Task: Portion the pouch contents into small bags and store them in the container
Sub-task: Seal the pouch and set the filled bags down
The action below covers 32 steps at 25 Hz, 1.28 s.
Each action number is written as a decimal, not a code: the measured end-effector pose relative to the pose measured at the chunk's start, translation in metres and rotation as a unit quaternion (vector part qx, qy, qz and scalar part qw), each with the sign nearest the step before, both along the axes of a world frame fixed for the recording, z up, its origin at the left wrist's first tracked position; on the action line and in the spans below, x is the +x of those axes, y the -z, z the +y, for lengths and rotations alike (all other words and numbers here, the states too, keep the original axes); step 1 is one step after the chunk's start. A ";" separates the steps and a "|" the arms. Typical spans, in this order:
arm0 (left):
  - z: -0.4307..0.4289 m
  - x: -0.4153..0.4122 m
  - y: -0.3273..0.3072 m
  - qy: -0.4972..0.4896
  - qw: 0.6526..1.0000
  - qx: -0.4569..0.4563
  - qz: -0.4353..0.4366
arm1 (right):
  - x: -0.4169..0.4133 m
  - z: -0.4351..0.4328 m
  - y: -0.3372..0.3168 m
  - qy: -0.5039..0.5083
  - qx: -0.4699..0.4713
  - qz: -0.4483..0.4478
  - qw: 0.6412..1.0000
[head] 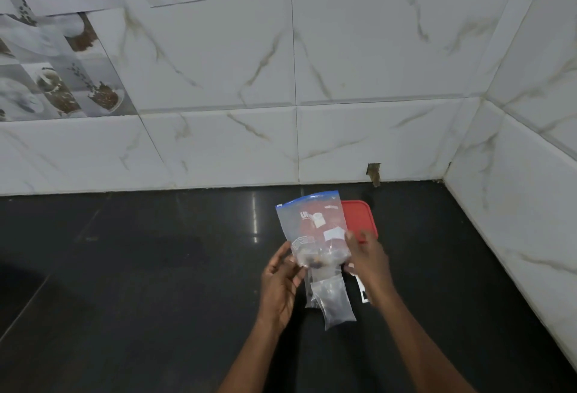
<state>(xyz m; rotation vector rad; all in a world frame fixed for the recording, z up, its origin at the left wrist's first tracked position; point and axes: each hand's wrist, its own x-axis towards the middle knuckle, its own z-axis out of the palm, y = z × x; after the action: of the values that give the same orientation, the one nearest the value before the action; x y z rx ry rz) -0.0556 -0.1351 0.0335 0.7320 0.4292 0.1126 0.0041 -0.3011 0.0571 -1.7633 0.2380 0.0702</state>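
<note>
Both hands are on the pouch, upright over the dark bench: left hand pinches its lower left edge, right hand its right side. Small bags lie beneath, red-lidded container just behind. Best to keep the blue zip uppermost, contents settled low, before opening.

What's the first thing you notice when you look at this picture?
A clear zip pouch with a blue top strip, held up over the black counter by the left hand and the right hand, with a little dark stuff in its bottom. Right behind it lies a bright red lid, and below it on the counter lie small clear bags.
</note>
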 end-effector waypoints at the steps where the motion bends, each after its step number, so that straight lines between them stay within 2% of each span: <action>1: -0.001 -0.002 0.001 0.009 1.000 0.022 -0.011 | -0.016 -0.002 0.010 -0.004 0.077 0.011 0.997; 2: -0.001 -0.003 0.003 0.016 0.998 0.062 -0.020 | -0.027 -0.005 0.019 -0.008 0.137 0.013 0.990; 3: -0.002 -0.003 0.004 0.022 0.994 0.106 -0.026 | -0.029 -0.006 0.028 -0.009 0.153 0.000 0.988; 6: -0.001 0.000 0.012 0.024 0.981 0.190 -0.025 | -0.027 -0.005 0.037 0.012 0.140 -0.019 0.990; 11: -0.003 -0.001 0.015 -0.055 0.943 0.323 0.058 | -0.028 -0.002 0.041 0.080 0.146 -0.066 0.984; 15: 0.005 -0.001 0.014 -0.062 0.933 0.354 0.031 | -0.023 -0.007 0.039 0.140 0.193 -0.056 0.970; 17: 0.016 -0.001 0.011 -0.068 0.931 0.357 0.032 | -0.020 -0.015 0.038 0.169 0.181 -0.054 0.967; 22: 0.002 -0.007 -0.002 0.110 0.944 0.310 0.006 | -0.024 -0.008 0.041 0.137 0.202 -0.028 0.969; 27: -0.004 0.000 0.002 -0.016 0.939 0.339 0.049 | -0.027 -0.009 0.033 0.148 0.240 -0.042 0.959; 29: -0.006 0.000 -0.001 -0.027 0.942 0.332 0.048 | -0.029 -0.009 0.030 0.141 0.251 -0.044 0.957; 32: -0.012 0.000 -0.003 -0.032 0.937 0.344 0.056 | -0.032 -0.011 0.027 0.071 0.295 -0.046 0.952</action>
<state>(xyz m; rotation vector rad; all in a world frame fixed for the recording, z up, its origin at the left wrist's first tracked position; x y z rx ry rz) -0.0557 -0.1470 0.0369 1.4195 0.5273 0.2922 -0.0284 -0.3124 0.0297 -1.1476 0.2451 -0.0440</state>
